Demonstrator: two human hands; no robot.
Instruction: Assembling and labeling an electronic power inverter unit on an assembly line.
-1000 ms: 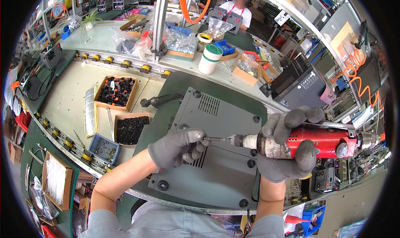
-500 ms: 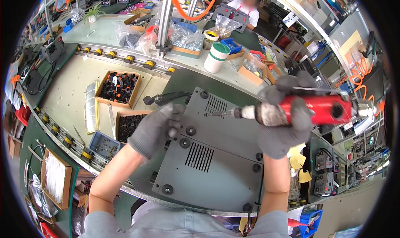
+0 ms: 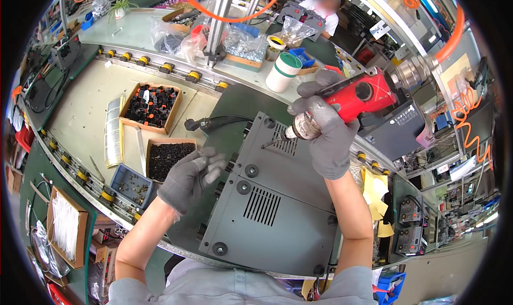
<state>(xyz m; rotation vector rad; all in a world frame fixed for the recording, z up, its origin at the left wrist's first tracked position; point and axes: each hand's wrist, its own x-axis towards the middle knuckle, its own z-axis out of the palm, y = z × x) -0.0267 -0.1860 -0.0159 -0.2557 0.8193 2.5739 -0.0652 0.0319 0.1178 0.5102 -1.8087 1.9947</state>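
My gloved right hand grips a red air screwdriver with an orange hose at its rear. Its bit slants down to the left and meets, or nearly meets, the far grey metal casing beside its vent slots. A second grey casing lies against it on the near side; both show black round feet and slotted vents. Left of the casings hovers my gloved left hand, fingers stretched and slightly apart, with nothing visible in them. A black plug on a cord lies beyond that hand.
To the left stand a carton of black and orange parts, a box of small black pieces and a blue tray of screws. A white tub with green lid stands behind. A person sits across the bench.
The screwdriver has swung from nearly level to a downward slant, its bit now at the far casing. My left hand has drawn back from the casings toward me, its fingers straightening.
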